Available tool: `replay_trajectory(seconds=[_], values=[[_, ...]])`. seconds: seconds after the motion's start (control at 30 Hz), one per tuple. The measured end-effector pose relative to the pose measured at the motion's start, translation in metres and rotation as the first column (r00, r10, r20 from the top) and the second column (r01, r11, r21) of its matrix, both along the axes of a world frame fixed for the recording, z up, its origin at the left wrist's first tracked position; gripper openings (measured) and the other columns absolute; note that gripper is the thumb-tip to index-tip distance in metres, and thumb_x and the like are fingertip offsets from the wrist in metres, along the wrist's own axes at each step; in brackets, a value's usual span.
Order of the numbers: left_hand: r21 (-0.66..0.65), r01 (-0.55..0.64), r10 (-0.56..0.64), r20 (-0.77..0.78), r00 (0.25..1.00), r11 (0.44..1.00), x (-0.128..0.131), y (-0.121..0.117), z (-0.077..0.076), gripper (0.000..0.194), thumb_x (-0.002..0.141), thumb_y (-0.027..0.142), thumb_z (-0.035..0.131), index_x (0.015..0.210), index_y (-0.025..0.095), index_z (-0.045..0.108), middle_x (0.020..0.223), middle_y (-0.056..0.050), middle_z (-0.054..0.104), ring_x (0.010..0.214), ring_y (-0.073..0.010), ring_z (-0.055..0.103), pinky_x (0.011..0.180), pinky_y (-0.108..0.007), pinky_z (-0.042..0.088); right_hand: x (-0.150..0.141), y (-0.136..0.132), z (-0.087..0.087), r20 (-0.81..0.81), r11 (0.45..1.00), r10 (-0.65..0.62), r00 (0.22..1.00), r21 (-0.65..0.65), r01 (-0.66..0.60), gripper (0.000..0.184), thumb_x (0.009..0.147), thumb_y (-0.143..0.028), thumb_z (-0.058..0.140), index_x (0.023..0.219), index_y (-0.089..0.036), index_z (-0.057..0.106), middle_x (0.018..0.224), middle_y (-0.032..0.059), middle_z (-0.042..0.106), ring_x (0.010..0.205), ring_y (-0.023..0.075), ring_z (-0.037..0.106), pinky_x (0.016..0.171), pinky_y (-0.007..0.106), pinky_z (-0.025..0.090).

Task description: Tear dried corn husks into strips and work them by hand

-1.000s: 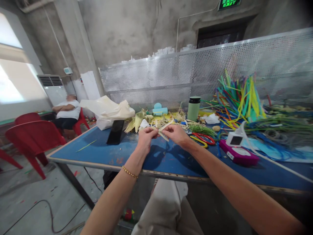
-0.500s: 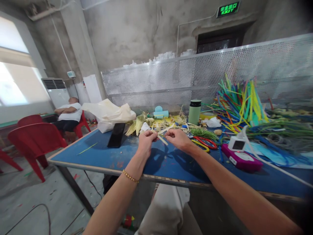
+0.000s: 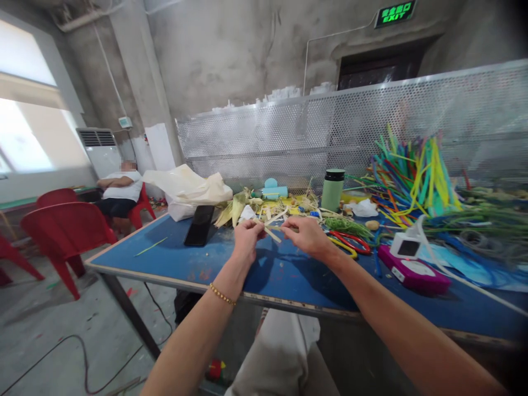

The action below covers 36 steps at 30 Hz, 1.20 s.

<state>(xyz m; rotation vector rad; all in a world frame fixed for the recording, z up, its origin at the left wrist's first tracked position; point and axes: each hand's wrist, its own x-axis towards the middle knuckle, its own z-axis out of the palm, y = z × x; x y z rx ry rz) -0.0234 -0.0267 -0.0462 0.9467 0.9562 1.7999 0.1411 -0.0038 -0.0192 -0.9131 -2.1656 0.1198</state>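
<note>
Over the table's front half, my left hand (image 3: 248, 239) pinches several pale, flat strips (image 3: 273, 235) that look like dried leaf or straw. They cross at its fingertips, one pointing down and right, another up and right. My right hand (image 3: 306, 235) is level with it, a short gap to the right. Its thumb and forefinger are closed at the end of a strip that runs between the hands; the fingers partly hide this end. A bead bracelet (image 3: 223, 295) circles my left wrist.
On the blue table (image 3: 165, 264) are a phone (image 3: 199, 225), a white bag (image 3: 190, 190), dried husks (image 3: 233, 210), a green flask (image 3: 333, 190), red-handled scissors (image 3: 355, 242), a purple box (image 3: 414, 272) with a white device, and colourful strips (image 3: 429, 170). A person (image 3: 121, 187) sits at left.
My right hand has shifted slightly right, away from my left, widening the gap between them. The whole view has turned a little, moving the table and background rightward.
</note>
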Motion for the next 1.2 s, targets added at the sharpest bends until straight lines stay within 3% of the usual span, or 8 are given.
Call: replay_trajectory(seconds=[0.13, 0.3, 0.53, 0.63, 0.83, 0.93, 1.03, 1.2], values=[[-0.015, 0.037, -0.037, 0.050, 0.998, 0.999, 0.002, -0.003, 0.002, 0.017, 0.055, 0.021, 0.070, 0.061, 0.013, 0.056, 0.055, -0.001, 0.060, 0.052, -0.0155, 0.061, 0.062, -0.033, 0.051, 0.001, -0.003, 0.002, -0.008, 0.992, 0.029, 1.000, 0.124, -0.027, 0.017, 0.084, -0.026, 0.054, 0.078, -0.019, 0.068, 0.075, 0.0039, 0.069, 0.069, 0.0166, 0.060, 0.068, 0.026, 0.041], [-0.001, 0.012, -0.013, -0.004, 1.000, 1.000, 0.003, -0.004, 0.003, 0.018, 0.057, 0.022, 0.070, 0.060, 0.014, 0.054, 0.052, 0.000, 0.058, 0.050, -0.0166, 0.062, 0.057, -0.031, 0.050, -0.001, -0.003, 0.002, -0.054, 0.975, 0.081, 0.995, 0.212, -0.068, 0.016, 0.086, -0.028, 0.054, 0.077, -0.019, 0.064, 0.079, 0.0059, 0.067, 0.075, 0.0178, 0.059, 0.071, 0.027, 0.042], [0.046, -0.034, 0.038, -0.076, 0.996, 0.998, 0.002, -0.001, 0.002, 0.017, 0.057, 0.022, 0.069, 0.057, 0.015, 0.053, 0.048, 0.002, 0.053, 0.048, -0.0154, 0.059, 0.052, -0.028, 0.046, -0.003, -0.009, 0.001, -0.124, 0.991, 0.083, 0.989, 0.117, -0.068, 0.014, 0.083, -0.033, 0.058, 0.082, -0.020, 0.063, 0.073, 0.0038, 0.067, 0.066, 0.0167, 0.059, 0.065, 0.027, 0.042], [0.057, -0.041, 0.046, -0.099, 0.994, 0.998, 0.003, -0.001, 0.001, 0.017, 0.056, 0.021, 0.069, 0.055, 0.015, 0.053, 0.046, 0.003, 0.052, 0.046, -0.0142, 0.058, 0.050, -0.026, 0.045, -0.004, -0.012, 0.004, -0.176, 0.991, 0.137, 0.975, 0.022, -0.135, 0.017, 0.083, -0.031, 0.055, 0.092, -0.020, 0.065, 0.070, 0.0020, 0.065, 0.060, 0.0151, 0.058, 0.060, 0.026, 0.043], [0.044, 0.047, -0.036, -0.220, 0.975, 0.998, 0.006, -0.002, -0.001, 0.013, 0.057, 0.019, 0.070, 0.057, 0.014, 0.057, 0.047, 0.002, 0.054, 0.045, -0.0141, 0.058, 0.046, -0.024, 0.039, -0.003, -0.013, 0.011, -0.346, 0.898, 0.226, 0.911, -0.288, -0.332, 0.021, 0.078, -0.033, 0.056, 0.086, -0.016, 0.067, 0.069, 0.0021, 0.066, 0.056, 0.0132, 0.058, 0.056, 0.025, 0.046], [0.027, 0.117, -0.107, -0.238, 0.965, 0.993, 0.008, -0.005, 0.000, 0.017, 0.057, 0.023, 0.074, 0.059, 0.013, 0.061, 0.048, 0.000, 0.056, 0.044, -0.0134, 0.057, 0.046, -0.024, 0.040, 0.000, -0.011, 0.013, -0.381, 0.874, 0.240, 0.893, -0.316, -0.370, 0.028, 0.074, -0.034, 0.062, 0.094, -0.016, 0.068, 0.077, 0.0033, 0.070, 0.064, 0.0142, 0.061, 0.062, 0.026, 0.049], [0.022, 0.157, -0.146, -0.256, 0.956, 0.987, 0.009, -0.007, 0.001, 0.022, 0.057, 0.029, 0.078, 0.063, 0.012, 0.065, 0.050, -0.001, 0.059, 0.044, -0.0126, 0.056, 0.047, -0.024, 0.039, -0.001, -0.006, 0.012, -0.359, 0.890, 0.208, 0.910, -0.316, -0.328, 0.033, 0.067, -0.032, 0.067, 0.096, -0.015, 0.069, 0.078, 0.0029, 0.070, 0.061, 0.0126, 0.059, 0.057, 0.024, 0.047], [0.027, 0.236, -0.218, -0.293, 0.931, 0.971, 0.007, -0.008, 0.001, 0.028, 0.059, 0.036, 0.078, 0.067, 0.011, 0.070, 0.055, -0.004, 0.062, 0.047, -0.0110, 0.053, 0.048, -0.024, 0.037, -0.004, 0.000, 0.008, -0.485, 0.907, 0.101, 0.869, -0.314, -0.281, 0.028, 0.073, -0.037, 0.064, 0.088, -0.015, 0.070, 0.072, 0.0043, 0.070, 0.050, 0.0107, 0.055, 0.052, 0.024, 0.046]])
